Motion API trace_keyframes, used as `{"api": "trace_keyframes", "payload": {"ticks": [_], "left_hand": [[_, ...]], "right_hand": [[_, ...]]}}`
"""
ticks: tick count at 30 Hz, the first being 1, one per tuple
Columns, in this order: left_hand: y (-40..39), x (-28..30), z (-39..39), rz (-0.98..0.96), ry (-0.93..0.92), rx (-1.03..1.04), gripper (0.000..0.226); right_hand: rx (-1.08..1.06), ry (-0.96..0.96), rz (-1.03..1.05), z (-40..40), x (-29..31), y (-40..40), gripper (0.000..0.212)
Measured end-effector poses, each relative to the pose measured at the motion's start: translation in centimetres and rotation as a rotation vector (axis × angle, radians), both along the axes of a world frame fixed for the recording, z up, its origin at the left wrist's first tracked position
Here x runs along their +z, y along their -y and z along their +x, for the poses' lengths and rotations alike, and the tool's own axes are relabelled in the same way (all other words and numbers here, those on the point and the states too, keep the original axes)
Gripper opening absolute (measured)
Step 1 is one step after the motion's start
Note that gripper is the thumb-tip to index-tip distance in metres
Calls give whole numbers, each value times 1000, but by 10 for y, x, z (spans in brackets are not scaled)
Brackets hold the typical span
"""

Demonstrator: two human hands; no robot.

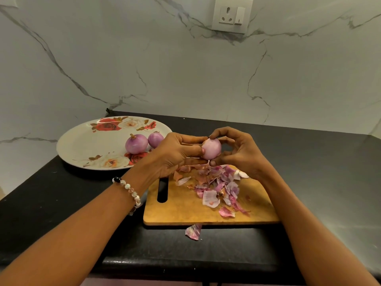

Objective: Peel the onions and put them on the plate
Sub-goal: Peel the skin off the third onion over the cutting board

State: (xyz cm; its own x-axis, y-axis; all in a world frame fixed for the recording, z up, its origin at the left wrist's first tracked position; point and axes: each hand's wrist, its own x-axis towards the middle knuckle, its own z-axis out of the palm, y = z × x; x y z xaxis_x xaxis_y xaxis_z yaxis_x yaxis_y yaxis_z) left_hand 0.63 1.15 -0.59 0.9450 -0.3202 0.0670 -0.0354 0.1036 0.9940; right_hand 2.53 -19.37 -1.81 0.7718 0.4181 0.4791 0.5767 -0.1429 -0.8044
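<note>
Your left hand (175, 153) and right hand (237, 153) both pinch the peeled onion (212, 148) at frame centre | two onions (136, 143) on plate (82, 145), centre left | skins (214, 186) on cutting board (185, 209) below

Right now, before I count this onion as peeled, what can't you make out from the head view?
- Held onion: its far side and both ends are covered by the left hand and right hand, so leftover skin cannot be ruled out.
- Second onion on the plate: partly hidden behind the left hand.
- Plate: its right rim is hidden by the same hand.
- Cutting board: its far edge lies under the peels and hands.
</note>
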Motion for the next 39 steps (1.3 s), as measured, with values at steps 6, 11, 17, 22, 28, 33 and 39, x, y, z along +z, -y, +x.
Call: {"api": "trace_keyframes", "payload": {"ticks": [6, 11, 17, 22, 28, 33, 39], "left_hand": [[-6, -5, -7, -63, -1, 41, 29], [-3, -2, -9, -111, -32, 21, 19], [0, -4, -11, -41, -1, 31, 15], [-1, -2, -9, -13, 20, 47, 21], [1, -4, -8, -32, -13, 81, 13], [1, -4, -9, 53, 43, 98, 18], [0, -3, -10, 59, 52, 73, 23]], "right_hand": [[-19, 3, 92, -6, 0, -4, 54], [-29, -2, 64, -7, -1, 0, 53], [0, -4, -1, -3, -4, 0, 52], [3, 2, 10, -1, -4, 0, 53], [-3, 6, -18, 0, -5, 1, 51], [3, 3, -45, 0, -5, 0, 51], [-11, 4, -13, -3, -3, -1, 51]]}}
